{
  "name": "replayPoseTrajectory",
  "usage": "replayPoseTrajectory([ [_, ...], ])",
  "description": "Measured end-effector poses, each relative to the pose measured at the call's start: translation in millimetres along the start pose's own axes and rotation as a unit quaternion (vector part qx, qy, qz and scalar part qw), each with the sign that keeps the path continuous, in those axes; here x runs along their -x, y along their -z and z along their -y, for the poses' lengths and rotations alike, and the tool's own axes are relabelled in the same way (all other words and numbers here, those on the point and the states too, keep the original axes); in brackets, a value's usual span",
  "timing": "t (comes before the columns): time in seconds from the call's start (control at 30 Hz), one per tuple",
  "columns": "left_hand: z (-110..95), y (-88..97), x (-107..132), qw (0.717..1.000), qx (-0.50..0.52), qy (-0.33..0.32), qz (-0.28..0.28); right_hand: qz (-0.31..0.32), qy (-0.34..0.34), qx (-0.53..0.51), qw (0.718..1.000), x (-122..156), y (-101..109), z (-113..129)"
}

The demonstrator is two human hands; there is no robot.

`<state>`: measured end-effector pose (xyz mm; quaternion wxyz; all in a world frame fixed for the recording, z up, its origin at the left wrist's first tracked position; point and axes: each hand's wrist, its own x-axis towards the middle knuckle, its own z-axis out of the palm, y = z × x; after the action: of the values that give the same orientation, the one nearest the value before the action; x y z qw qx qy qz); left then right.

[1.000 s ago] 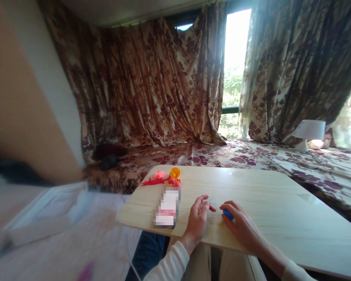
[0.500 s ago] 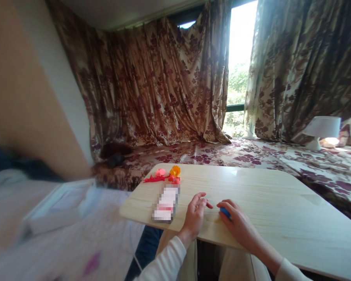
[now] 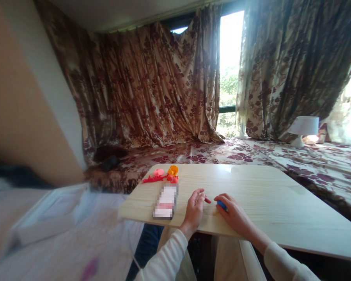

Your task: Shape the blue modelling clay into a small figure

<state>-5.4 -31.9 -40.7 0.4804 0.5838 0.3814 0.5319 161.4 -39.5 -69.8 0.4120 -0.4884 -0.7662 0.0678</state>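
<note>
My left hand rests on the light wooden table near its front edge, fingers pinched on a small red piece. My right hand lies beside it, fingers curled round a small blue object. The two hands almost meet. Left of my left hand lies a flat rectangular pink-and-white item, blurred out. At the table's far left corner sits a cluster of small red, pink and orange pieces.
Floral curtains hang behind, with a gap showing a bright window. A floral-covered platform runs behind the table, bearing a white lamp at the right. A white bed sheet lies to the left. A dark object sits by the wall.
The camera view has shifted slightly. Both hands stay in the same place on the table, still holding the red and blue pieces.
</note>
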Motion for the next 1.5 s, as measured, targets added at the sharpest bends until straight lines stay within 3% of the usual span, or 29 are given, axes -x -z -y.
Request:
replayPoseTrajectory([
  [1.5,6.8,-0.1,-0.2,0.999,0.025,-0.009,-0.031,0.019,0.015,0.037,0.999,-0.4,-1.2,-2.9],
])
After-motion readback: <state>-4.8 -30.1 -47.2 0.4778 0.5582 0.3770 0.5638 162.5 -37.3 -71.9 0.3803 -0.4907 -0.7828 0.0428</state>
